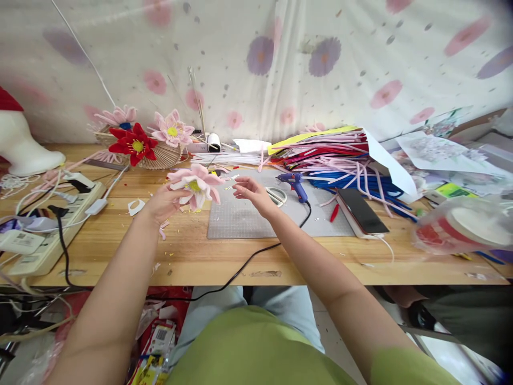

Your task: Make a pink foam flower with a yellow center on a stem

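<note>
My left hand (163, 203) is closed on a pale pink fuzzy flower (195, 186) with a yellow-green centre, holding it up over the left edge of the grey cutting mat (240, 230). Its fingers are partly hidden behind the petals. My right hand (253, 193) hovers above the mat, just right of the flower and apart from it. Its fingers are stretched out with nothing visible in them. Small pale scraps (229, 187) show near its fingertips. Behind the right wrist, scissors (277, 196) with pale handles lie partly covered. A blue glue gun (294, 185) rests farther right.
Finished flowers, including a red one (134, 145), sit at the back left. A power strip (64, 230) with cables lies left. Fuzzy pipe cleaners (324, 155) pile up behind the mat; a phone (363, 209) and a plastic-wrapped tub (460, 227) stand right. A black cord (248, 262) crosses the front.
</note>
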A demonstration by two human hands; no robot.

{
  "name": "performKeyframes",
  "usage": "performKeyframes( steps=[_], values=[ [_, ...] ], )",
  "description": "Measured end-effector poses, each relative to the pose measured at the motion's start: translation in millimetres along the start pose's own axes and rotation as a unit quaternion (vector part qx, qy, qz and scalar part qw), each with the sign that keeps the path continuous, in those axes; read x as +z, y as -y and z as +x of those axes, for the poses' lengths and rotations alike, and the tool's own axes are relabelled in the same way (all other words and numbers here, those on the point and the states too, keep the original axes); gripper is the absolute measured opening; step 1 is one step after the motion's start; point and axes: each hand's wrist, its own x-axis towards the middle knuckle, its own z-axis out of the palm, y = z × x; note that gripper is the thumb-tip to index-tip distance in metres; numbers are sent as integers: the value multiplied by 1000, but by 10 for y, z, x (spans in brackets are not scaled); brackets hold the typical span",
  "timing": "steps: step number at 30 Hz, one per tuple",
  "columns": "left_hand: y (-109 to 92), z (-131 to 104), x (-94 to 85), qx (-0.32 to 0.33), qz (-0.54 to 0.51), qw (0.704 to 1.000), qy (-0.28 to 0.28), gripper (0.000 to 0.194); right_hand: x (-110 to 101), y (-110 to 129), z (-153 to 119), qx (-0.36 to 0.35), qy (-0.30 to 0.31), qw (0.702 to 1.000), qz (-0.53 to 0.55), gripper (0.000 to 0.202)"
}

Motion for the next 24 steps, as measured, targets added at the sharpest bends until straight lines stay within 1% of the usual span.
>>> performKeyframes(
  steps=[2, 3, 4, 5, 6, 7, 8, 9, 10, 12, 14, 15, 18, 20, 22, 24],
  values=[
    [-5, -22, -44, -30, -62, 997, 19, 24, 49, -16, 56, 27, -16, 999, 6, 39],
    [1, -30, -51, -43, -86, 995, 27, 24, 94, -16, 81, 28, -36, 999, -12, 39],
    [12, -38, -51, -55, -107, 992, 29, 24, 143, -7, 102, 12, -68, 997, -47, 39],
    [25, -46, -46, -66, -127, 989, 27, 24, 191, 9, 116, -20, -105, 989, -98, 41],
    [40, -55, -37, -75, -144, 987, 22, 22, 233, 31, 126, -66, -139, 975, -160, 44],
    [53, -65, -28, -82, -158, 984, 13, 20, 263, 56, 131, -119, -161, 954, -225, 46],
    [64, -77, -18, -89, -170, 981, 4, 18, 280, 81, 136, -169, -165, 929, -284, 48],
    [71, -91, -8, -98, -180, 979, -4, 18, 285, 103, 140, -207, -152, 907, -334, 48],
    [74, -106, 3, -108, -189, 976, -11, 20, 280, 118, 146, -229, -130, 890, -372, 46],
    [67, -134, 27, -131, -209, 969, -14, 28, 249, 124, 158, -231, -75, 876, -416, 35],
    [52, -150, 54, -157, -227, 961, 4, 37, 210, 106, 155, -208, -32, 876, -433, 25],
    [46, -150, 67, -167, -231, 958, 21, 41, 190, 92, 145, -197, -19, 877, -438, 23],
    [66, -117, 93, -174, -232, 954, 72, 49, 108, 51, 85, -185, -24, 874, -448, 24],
    [125, -71, 90, -158, -241, 954, 89, 49, 14, 29, 41, -185, -31, 875, -445, 24],
    [218, -17, 68, -133, -265, 951, 83, 43, -118, 7, 7, -179, -28, 886, -426, 23],
    [328, 32, 32, -111, -293, 949, 42, 32, -268, -17, -20, -168, -15, 901, -400, 22]
  ],
)
